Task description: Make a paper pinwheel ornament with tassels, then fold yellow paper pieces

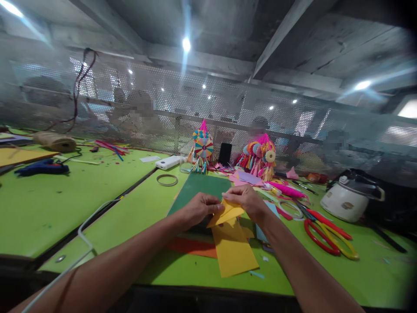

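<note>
Between my two hands is a piece of folded yellow paper (230,212), raised above the table. The fingers of my left hand (202,208) are closed on its left side. My right hand (244,198) pinches its upper edge. Below it, a flat yellow paper sheet (236,256) lies near the table's front edge. Orange paper (195,248) sticks out to the left of that sheet. A dark green board or sheet (205,187) lies under and behind my hands.
Red-handled and yellow-handled scissors (325,237) lie on the right, near a white rice cooker (345,198). Colourful tasselled paper ornaments (203,148) stand at the back beside a black phone (225,154). A tape ring (167,180), blue tool (44,167) and twine roll (54,141) are leftward.
</note>
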The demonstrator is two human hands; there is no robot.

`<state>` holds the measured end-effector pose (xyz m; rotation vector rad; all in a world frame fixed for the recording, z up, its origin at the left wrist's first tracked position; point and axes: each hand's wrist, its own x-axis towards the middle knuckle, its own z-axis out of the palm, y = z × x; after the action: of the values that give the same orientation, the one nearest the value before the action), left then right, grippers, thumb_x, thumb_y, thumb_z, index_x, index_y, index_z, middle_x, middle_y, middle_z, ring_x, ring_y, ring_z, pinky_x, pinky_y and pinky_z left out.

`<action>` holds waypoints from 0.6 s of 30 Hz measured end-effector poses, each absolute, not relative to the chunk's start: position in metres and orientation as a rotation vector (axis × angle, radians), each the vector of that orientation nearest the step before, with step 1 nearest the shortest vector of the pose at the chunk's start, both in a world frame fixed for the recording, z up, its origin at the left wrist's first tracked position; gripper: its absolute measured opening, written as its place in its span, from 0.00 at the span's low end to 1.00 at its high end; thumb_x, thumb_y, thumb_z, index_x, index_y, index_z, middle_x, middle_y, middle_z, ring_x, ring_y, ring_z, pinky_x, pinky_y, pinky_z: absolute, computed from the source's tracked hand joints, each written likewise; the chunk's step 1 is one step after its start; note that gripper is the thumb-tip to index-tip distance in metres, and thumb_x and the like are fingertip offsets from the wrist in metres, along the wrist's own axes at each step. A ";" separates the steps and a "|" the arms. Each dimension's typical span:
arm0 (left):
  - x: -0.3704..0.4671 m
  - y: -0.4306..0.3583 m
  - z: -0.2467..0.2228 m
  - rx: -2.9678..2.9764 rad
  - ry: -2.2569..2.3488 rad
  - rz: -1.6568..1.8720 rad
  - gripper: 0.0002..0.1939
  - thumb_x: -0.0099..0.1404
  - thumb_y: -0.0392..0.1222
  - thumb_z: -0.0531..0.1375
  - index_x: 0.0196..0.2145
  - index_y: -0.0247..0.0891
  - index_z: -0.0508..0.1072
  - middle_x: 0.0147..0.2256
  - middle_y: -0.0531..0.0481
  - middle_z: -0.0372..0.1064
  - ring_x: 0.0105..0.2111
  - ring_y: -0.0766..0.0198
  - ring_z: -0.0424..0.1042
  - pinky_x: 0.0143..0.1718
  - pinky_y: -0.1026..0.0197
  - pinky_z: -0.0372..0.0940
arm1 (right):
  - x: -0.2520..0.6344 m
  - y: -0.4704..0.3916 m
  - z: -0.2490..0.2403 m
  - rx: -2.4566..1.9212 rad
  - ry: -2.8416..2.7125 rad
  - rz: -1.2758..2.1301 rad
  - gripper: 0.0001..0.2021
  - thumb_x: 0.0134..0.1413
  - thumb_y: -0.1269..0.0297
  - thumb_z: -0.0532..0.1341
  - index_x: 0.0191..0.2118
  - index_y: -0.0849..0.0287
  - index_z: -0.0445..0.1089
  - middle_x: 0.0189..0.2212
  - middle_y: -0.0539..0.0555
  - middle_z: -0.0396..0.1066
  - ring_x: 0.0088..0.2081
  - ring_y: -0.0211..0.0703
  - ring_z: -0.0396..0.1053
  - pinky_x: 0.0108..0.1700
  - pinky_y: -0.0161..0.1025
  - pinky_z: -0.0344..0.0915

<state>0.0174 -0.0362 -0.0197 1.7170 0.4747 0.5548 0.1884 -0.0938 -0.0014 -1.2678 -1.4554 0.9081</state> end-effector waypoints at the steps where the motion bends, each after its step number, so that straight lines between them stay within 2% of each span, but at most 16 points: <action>1: 0.017 -0.036 -0.019 1.724 0.477 0.560 0.19 0.51 0.54 0.63 0.22 0.32 0.70 0.20 0.54 0.61 0.22 0.71 0.55 0.25 0.66 0.52 | 0.188 -0.093 -0.002 -1.261 -1.436 0.931 0.16 0.39 0.52 0.67 0.21 0.64 0.72 0.15 0.48 0.63 0.18 0.32 0.56 0.21 0.32 0.50; 4: 0.015 -0.035 -0.018 1.736 0.482 0.564 0.18 0.52 0.53 0.62 0.22 0.32 0.70 0.20 0.54 0.62 0.22 0.70 0.56 0.26 0.66 0.52 | 0.187 -0.091 -0.002 -1.239 -1.351 0.952 0.18 0.39 0.51 0.67 0.19 0.63 0.70 0.13 0.47 0.62 0.16 0.31 0.55 0.20 0.32 0.48; 7: 0.014 -0.033 -0.018 1.717 0.485 0.612 0.18 0.52 0.52 0.62 0.23 0.31 0.71 0.20 0.53 0.63 0.22 0.70 0.58 0.26 0.66 0.53 | 0.189 -0.089 -0.001 -1.187 -1.197 0.891 0.20 0.43 0.48 0.64 0.19 0.63 0.70 0.15 0.50 0.65 0.17 0.34 0.59 0.21 0.33 0.53; 10: 0.015 -0.030 -0.019 1.647 0.514 0.785 0.19 0.52 0.53 0.62 0.21 0.32 0.69 0.19 0.54 0.61 0.21 0.70 0.58 0.25 0.66 0.53 | 0.191 -0.088 0.001 -1.111 -1.152 0.912 0.22 0.45 0.44 0.62 0.27 0.63 0.73 0.22 0.53 0.71 0.23 0.38 0.66 0.26 0.34 0.60; 13: 0.016 -0.029 -0.019 1.546 0.547 0.934 0.19 0.52 0.53 0.62 0.21 0.32 0.69 0.20 0.53 0.63 0.22 0.70 0.60 0.25 0.66 0.55 | 0.188 -0.090 0.003 -1.054 -1.187 0.997 0.26 0.45 0.40 0.60 0.34 0.62 0.73 0.27 0.55 0.73 0.26 0.40 0.68 0.27 0.35 0.62; 16: 0.018 -0.029 -0.019 1.448 0.554 0.999 0.18 0.53 0.53 0.62 0.23 0.31 0.70 0.22 0.52 0.65 0.23 0.69 0.61 0.26 0.67 0.56 | 0.182 -0.091 0.004 -0.988 -1.134 1.024 0.31 0.48 0.35 0.52 0.36 0.63 0.72 0.29 0.58 0.73 0.27 0.41 0.68 0.28 0.36 0.63; 18: 0.019 -0.030 -0.020 1.397 0.562 1.013 0.19 0.52 0.53 0.63 0.24 0.31 0.71 0.24 0.51 0.66 0.24 0.68 0.62 0.26 0.67 0.57 | 0.179 -0.090 0.002 -0.999 -1.147 0.973 0.31 0.49 0.36 0.52 0.36 0.63 0.72 0.28 0.58 0.73 0.28 0.41 0.69 0.28 0.36 0.64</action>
<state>0.0186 -0.0305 -0.0198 1.3970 0.5623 1.0125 0.1789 -0.0904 0.0019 -0.9986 -1.1473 0.9725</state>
